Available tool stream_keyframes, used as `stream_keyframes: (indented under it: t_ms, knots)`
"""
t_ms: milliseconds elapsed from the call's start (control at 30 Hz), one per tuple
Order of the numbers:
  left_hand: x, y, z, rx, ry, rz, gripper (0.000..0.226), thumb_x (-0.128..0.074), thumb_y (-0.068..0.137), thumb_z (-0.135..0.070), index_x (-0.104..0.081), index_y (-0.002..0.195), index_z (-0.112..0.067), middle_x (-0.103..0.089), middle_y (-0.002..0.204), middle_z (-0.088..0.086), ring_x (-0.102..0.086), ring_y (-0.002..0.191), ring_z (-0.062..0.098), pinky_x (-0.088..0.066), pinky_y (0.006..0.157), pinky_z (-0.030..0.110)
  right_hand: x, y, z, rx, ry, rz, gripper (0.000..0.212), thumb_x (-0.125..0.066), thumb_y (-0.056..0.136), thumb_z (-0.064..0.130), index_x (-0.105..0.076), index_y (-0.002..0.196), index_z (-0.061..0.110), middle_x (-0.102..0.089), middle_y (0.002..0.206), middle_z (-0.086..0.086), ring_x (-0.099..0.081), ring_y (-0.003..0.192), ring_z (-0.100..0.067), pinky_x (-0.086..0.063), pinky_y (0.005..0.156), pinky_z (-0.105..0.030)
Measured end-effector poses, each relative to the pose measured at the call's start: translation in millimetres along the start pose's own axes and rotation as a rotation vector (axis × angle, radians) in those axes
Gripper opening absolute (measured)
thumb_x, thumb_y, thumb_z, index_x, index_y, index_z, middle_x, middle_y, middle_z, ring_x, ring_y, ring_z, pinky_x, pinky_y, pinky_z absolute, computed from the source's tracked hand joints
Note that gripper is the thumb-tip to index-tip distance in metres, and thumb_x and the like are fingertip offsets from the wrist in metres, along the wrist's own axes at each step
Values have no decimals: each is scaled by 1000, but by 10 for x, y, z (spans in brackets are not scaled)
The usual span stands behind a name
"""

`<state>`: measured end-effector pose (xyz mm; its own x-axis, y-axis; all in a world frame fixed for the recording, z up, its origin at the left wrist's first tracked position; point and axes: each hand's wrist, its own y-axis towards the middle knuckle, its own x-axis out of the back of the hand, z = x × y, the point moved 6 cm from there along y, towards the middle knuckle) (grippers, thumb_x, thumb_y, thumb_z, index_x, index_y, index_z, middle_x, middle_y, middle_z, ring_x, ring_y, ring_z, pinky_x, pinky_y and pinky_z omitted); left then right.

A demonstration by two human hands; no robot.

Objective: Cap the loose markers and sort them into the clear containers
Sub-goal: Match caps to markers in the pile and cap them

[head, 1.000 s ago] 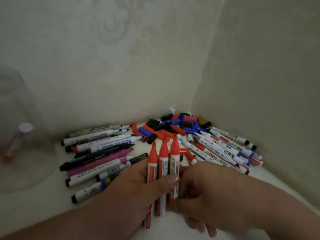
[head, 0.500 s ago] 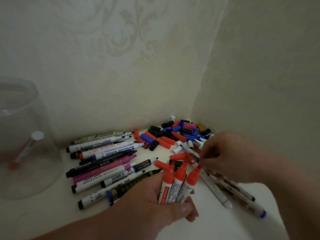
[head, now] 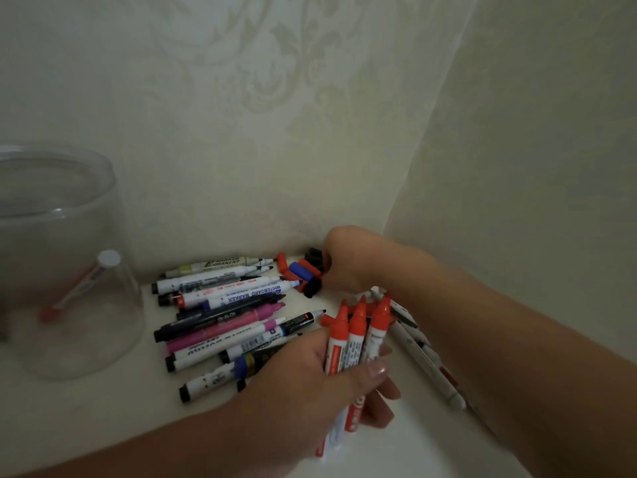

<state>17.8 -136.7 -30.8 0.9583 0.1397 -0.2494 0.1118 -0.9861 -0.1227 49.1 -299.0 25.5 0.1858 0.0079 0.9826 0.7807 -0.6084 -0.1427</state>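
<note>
Left hand (head: 310, 377) grips three red-capped markers (head: 356, 339), right of the clear container (head: 117, 236); lower ends hidden in the fist. Right hand (head: 346, 262) sits on the cap pile (head: 303, 272), farther right of the container: fingers hidden, grip unclear. Blurred red marker (head: 81, 288) inside container.

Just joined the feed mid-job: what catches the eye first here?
Three red-capped markers are bunched in the left hand, front centre. Behind them the right hand reaches into the caps in the corner; whether it holds one is hidden. At far left, a clear container holds one red marker.
</note>
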Motion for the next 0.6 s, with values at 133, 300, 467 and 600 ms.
stream_keyframes:
  t_ms: [133, 300, 467, 600]
  knots:
    - [-25, 4, 9, 0, -86, 29, 33, -66, 83, -27, -67, 114, -17, -75, 92, 19, -70, 70, 30, -58, 65, 36, 335, -489, -293, -22, 364, -238, 13, -71, 84, 31, -69, 87, 19, -69, 86, 0, -66, 79, -20, -56, 67, -33]
    - [-44, 5, -11, -8, -52, 56, 17, -70, 79, -28, -74, 95, -27, -75, 89, 17, -66, 64, 25, -54, 58, 34, 202, -1210, -594, 229, 1317, -124, 24, -79, 76, 30, -74, 89, 10, -51, 59, -11, -39, 48, -20, -33, 42, -26]
    - [-60, -9, -19, -22, 67, 30, 31, -78, 65, -38, -76, 92, -24, -74, 80, 17, -59, 54, 23, -49, 54, 33, 15, -1317, -688, 450, 1674, -18, 38, -85, 69, 21, -71, 97, -2, -34, 61, -9, -24, 53, -18, -22, 46, -28]
    - [-64, -22, -14, -19, 86, -15, 33, -80, 61, -36, -76, 86, -14, -72, 74, 18, -57, 49, 23, -48, 49, 30, -30, -1319, -676, 484, 1676, 91, 36, -85, 69, 13, -68, 94, -6, -42, 63, -13, -24, 48, -22, -20, 44, -27]
